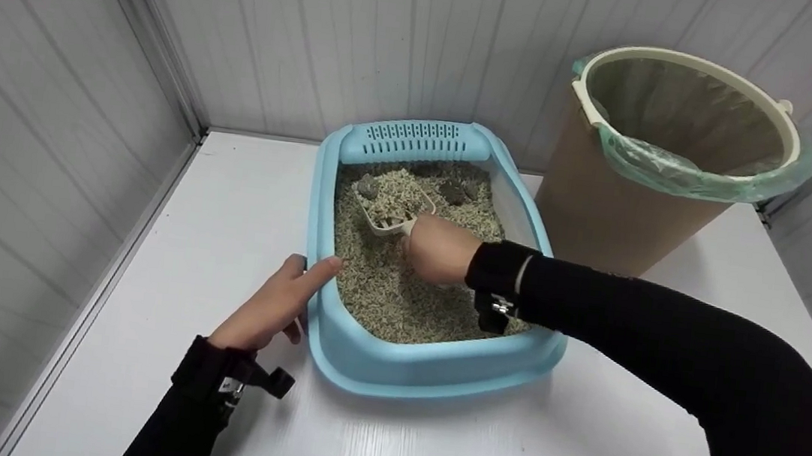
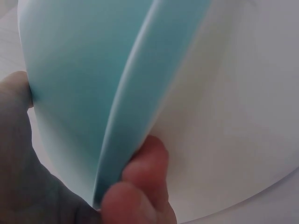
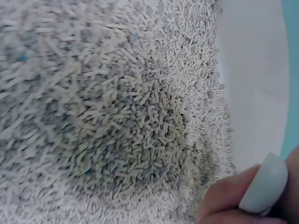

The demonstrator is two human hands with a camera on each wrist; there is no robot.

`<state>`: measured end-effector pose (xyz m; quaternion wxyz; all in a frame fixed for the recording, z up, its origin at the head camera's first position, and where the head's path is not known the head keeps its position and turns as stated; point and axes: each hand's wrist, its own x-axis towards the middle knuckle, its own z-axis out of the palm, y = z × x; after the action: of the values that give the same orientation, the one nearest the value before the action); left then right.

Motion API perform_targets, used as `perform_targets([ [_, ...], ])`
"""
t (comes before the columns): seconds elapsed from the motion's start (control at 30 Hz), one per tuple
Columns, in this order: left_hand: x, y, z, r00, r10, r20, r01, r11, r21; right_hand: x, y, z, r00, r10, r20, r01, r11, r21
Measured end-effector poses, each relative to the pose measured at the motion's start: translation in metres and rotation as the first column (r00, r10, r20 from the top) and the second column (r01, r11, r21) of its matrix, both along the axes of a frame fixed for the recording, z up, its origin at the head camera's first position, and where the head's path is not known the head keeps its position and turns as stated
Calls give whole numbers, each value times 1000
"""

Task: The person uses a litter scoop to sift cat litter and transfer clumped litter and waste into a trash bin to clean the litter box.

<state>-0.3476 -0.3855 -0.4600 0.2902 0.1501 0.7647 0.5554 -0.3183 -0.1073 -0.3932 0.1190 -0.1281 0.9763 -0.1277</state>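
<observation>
A light blue litter box [image 1: 428, 374] holds greyish-green pellet litter [image 1: 397, 310]. My left hand [image 1: 276, 305] grips its left rim, the thumb on top; in the left wrist view, fingers [image 2: 145, 172] curl under the rim's lower edge. My right hand [image 1: 441, 251] reaches over the box and holds a pale litter scoop [image 1: 407, 226] by the handle. Pellets heap in the scoop, with a grey clump [image 1: 368, 186] at its left side. In the right wrist view the pale handle end [image 3: 266, 184] pokes out of the fist; the scoop's head is out of that view.
Dark clumps [image 1: 455, 192] lie in the litter near the back right. A tall brown bin [image 1: 604, 211] with a cream rim and green liner bag [image 1: 668, 172] stands right of the box. Behind the white table [image 1: 165, 293] rise pale panelled walls [image 1: 366, 35].
</observation>
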Motion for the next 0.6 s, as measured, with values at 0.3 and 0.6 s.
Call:
perform_targets([
  [0.3, 0, 1, -1, 1000, -2, 11, 2, 1000, -3, 16, 17, 19, 961, -275, -10, 272, 955, -121],
  [0.6, 0, 0, -1, 1000, 7, 18, -7, 1000, -7, 21, 26, 23, 963, -269, -11, 266, 959, -100],
])
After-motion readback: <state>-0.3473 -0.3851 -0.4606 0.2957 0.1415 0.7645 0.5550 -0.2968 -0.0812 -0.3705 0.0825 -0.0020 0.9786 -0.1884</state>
